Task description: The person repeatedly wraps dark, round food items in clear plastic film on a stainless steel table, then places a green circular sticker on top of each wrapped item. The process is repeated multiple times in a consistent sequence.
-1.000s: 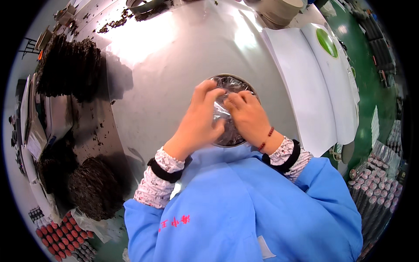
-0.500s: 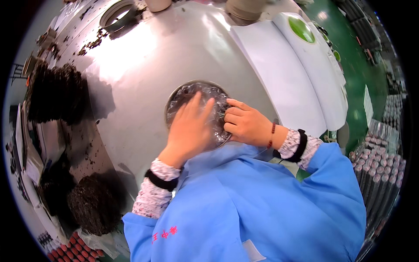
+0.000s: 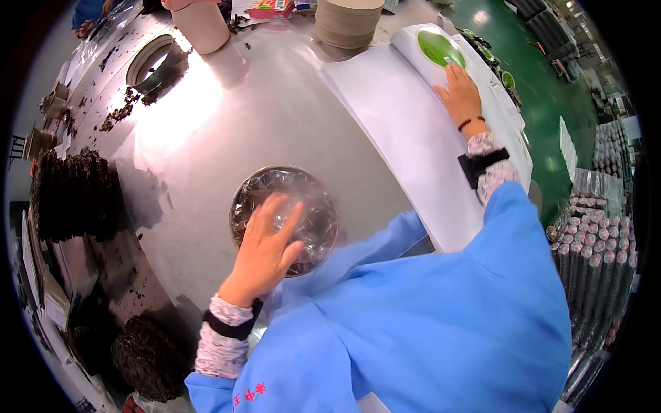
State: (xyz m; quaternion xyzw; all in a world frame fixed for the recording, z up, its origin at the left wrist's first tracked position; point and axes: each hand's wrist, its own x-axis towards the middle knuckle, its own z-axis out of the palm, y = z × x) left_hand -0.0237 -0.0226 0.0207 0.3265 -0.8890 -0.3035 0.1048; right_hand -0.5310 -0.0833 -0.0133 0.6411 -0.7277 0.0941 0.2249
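My left hand (image 3: 265,251) hovers over or lightly rests on crinkled clear plastic film (image 3: 317,224), its fingers spread; whether it presses down cannot be told. This film covers dark contents inside a shallow round container (image 3: 284,167) on the shiny grey tabletop. Off to the right, my right hand (image 3: 464,100) reaches far forward, fingers outstretched. Its fingertips touch the lower edge of a round green label or disc (image 3: 438,47), which lies on large white sheets (image 3: 420,138). Nothing is visibly gripped by either hand.
Dark, rough stacked material (image 3: 72,196) stands on the left, with a dark rounded clump (image 3: 148,354) nearer. Toward the back are a metal ring (image 3: 135,74), a cream cylinder (image 3: 200,31) and a beige round stack (image 3: 348,24). Many wrapped tubes (image 3: 585,275) stand right, beside green flooring (image 3: 544,131).
My right hand has left the container's rim and moved forward right to the green disc. My left hand stays over the film, shifted slightly left. The whole view has shifted.
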